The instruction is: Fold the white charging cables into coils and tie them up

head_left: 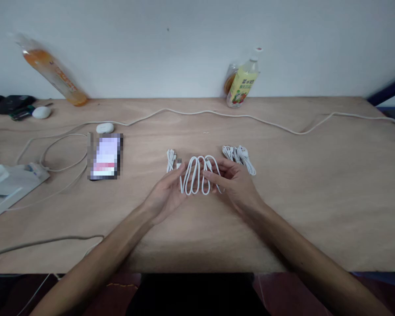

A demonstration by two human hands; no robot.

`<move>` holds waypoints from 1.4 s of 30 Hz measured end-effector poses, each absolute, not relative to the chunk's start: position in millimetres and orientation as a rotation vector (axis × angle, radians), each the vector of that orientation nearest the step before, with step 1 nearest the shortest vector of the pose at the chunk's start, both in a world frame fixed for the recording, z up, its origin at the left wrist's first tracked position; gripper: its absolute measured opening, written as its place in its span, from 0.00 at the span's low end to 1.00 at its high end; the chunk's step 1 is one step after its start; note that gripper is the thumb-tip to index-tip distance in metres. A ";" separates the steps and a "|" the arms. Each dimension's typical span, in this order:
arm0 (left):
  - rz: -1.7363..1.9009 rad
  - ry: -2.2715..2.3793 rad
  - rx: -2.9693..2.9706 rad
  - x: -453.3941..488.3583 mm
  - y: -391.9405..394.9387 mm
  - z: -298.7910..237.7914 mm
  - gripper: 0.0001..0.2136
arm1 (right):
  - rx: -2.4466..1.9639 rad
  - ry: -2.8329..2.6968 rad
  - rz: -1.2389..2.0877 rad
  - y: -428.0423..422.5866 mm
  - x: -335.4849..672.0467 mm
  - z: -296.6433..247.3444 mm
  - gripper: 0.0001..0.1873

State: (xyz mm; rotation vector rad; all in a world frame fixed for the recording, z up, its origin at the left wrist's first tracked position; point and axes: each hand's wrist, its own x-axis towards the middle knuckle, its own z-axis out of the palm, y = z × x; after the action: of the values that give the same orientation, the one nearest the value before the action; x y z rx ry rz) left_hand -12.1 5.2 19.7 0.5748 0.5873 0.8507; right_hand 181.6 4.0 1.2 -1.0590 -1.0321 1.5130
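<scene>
Between my two hands is a white USB cable (193,175), laid in several narrow loops above the table. My left hand (166,193) grips its left side, with the thumb near the metal USB plug (179,162) that sticks up. On the other side my right hand (237,182) holds the loops, its thumb across them close to the smaller connector (209,164). Behind my left hand lies a small folded white cable (170,159). Beyond my right hand rests a bundle of white cables (242,156).
A phone (105,156) and a white earbud case (104,127) lie to the left, near a white packet (13,186). An orange drink bottle (55,77) and a yellow drink bottle (244,81) lean at the wall. A long white cord (250,116) crosses the table (332,197).
</scene>
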 end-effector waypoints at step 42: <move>0.860 0.718 0.686 -8.2 1.1 17.3 0.15 | -1.042 -1.064 1.529 4.4 182.4 1.9 0.17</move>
State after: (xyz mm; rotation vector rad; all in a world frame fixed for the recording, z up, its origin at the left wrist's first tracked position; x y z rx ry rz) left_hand -8.2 1.1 17.3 0.6862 0.7182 0.8604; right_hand 182.4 4.4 1.9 -1.0425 -1.0644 1.5290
